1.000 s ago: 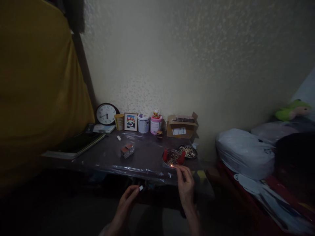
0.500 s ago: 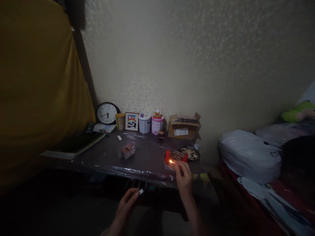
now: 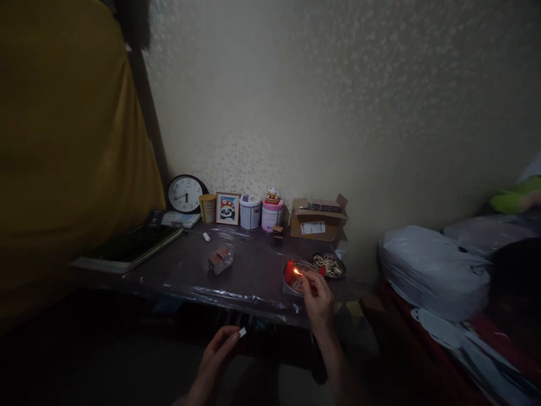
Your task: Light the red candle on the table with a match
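My right hand [image 3: 319,299] pinches a burning match [image 3: 300,273] over a round dish [image 3: 287,286]. Its flame is beside the left red candle [image 3: 289,270]; whether they touch I cannot tell. Another red candle [image 3: 322,270] shows partly behind my fingers. In front of the table edge, my left hand [image 3: 217,352] grips a small box with a white end [image 3: 242,332], which looks like a matchbox; my fingers cover most of it. Just behind the dish, a dark plate [image 3: 341,272] holds many loose matchsticks [image 3: 327,264].
A plastic-wrapped stack of small boxes [image 3: 220,261] sits mid-table. Along the wall stand a clock [image 3: 186,194], a framed panda picture [image 3: 227,208], lidded tins [image 3: 250,213] and an open cardboard box [image 3: 315,225]. A large book [image 3: 131,251] lies left; bags [image 3: 435,270] are piled right.
The lit match in my right hand has risen slightly and come closer to the left red candle. My left hand keeps its hold on the small box, nearly still.
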Motion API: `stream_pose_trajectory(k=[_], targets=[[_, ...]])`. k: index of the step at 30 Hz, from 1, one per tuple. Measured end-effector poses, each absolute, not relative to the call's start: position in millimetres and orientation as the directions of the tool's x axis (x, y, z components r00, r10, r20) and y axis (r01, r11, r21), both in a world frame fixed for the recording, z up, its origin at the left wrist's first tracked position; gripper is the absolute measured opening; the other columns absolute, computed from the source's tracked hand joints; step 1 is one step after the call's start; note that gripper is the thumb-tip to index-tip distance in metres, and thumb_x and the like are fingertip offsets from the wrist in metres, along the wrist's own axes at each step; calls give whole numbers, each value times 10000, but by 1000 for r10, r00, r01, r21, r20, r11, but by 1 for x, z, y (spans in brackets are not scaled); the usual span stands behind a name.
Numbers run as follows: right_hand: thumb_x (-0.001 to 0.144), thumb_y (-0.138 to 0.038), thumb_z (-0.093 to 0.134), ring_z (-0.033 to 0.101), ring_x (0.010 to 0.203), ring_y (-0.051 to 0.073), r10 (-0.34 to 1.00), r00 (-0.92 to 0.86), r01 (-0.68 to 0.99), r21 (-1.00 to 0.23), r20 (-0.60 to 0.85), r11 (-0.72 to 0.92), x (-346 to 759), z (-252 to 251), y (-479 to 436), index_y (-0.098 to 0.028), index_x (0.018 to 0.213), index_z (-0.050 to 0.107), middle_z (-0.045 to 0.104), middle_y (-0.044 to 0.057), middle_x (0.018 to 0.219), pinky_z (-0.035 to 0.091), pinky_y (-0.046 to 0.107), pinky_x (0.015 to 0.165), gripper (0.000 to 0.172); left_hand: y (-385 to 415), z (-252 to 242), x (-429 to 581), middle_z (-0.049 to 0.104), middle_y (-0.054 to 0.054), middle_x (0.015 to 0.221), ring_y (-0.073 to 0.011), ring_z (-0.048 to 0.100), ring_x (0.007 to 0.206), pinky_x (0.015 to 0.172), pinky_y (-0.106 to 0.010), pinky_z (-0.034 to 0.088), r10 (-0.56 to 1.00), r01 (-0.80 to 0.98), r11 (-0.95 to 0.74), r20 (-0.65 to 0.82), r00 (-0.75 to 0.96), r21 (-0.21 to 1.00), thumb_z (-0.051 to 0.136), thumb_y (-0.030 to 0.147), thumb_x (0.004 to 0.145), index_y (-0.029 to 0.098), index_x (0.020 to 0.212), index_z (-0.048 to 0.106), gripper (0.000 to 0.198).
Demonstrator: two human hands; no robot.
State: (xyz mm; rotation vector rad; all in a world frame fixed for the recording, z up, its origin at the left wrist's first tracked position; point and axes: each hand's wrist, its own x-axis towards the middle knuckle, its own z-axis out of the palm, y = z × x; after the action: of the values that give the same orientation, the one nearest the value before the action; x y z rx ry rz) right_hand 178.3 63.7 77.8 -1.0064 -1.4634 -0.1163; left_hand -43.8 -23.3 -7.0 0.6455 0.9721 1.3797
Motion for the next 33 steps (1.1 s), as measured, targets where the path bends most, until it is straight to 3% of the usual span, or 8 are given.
stream_pose_trajectory(k=[20,33], targets=[[831,-259,520,598,771,168,542,187,564,-541,820,624,176,87,87,-192,790,623,642,53,809,506,305,697,130,-22,-8,-38,658,-15,662,-195,598,667,632,-283,430,957,-505,100,-222,-188,857,733,456,524,188,728,634,351],[821,-292,527,608,769,172,589,208,544,-593,781,594,172,81,96,-183,798,623,642,51,805,504,303,688,147,-18,-16,-40,654,-5,646,-175,584,650,626,-268,410,964,-505,106,-214,-160,857,733,462,530,192,720,635,345]])
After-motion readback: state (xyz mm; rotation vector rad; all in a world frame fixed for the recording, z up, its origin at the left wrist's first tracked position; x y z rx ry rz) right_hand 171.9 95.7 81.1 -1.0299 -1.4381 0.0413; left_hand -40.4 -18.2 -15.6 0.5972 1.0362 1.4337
